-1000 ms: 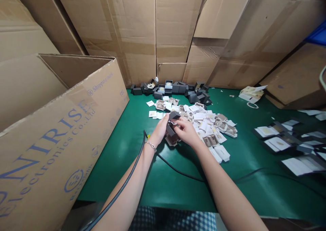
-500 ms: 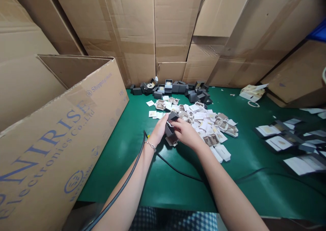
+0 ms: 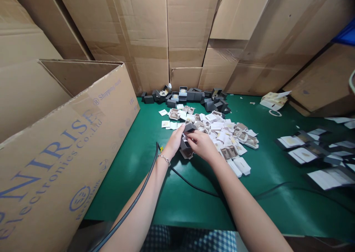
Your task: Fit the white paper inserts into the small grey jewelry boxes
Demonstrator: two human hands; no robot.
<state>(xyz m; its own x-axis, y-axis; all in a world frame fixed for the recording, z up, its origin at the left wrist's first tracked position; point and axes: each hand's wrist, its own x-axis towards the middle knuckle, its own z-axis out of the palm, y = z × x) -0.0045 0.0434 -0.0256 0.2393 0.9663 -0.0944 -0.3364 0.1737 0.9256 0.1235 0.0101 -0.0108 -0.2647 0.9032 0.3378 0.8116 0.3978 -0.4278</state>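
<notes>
Both of my hands meet over the green table (image 3: 155,192) on a small dark grey hinged box (image 3: 187,133) with its lid up. My left hand (image 3: 175,141), a bracelet at its wrist, grips the box from the left side. My right hand (image 3: 202,144) holds it from the right, fingers curled at the opening; what lies inside is hidden. Just beyond the hands spreads a heap of white and beige insert cards (image 3: 222,133). Farther back lies a cluster of dark grey boxes (image 3: 188,96), some open.
A large open printed carton (image 3: 63,144) stands at the left. Cardboard boxes (image 3: 191,33) wall the back and right. Dark trays with white cards (image 3: 310,152) lie at right. A black cable (image 3: 191,183) crosses the table under my arms. A tape ring (image 3: 274,113) lies far right.
My hands and the box have stayed almost in place; the fingers shifted slightly on the box, and the lid looks a little lower.
</notes>
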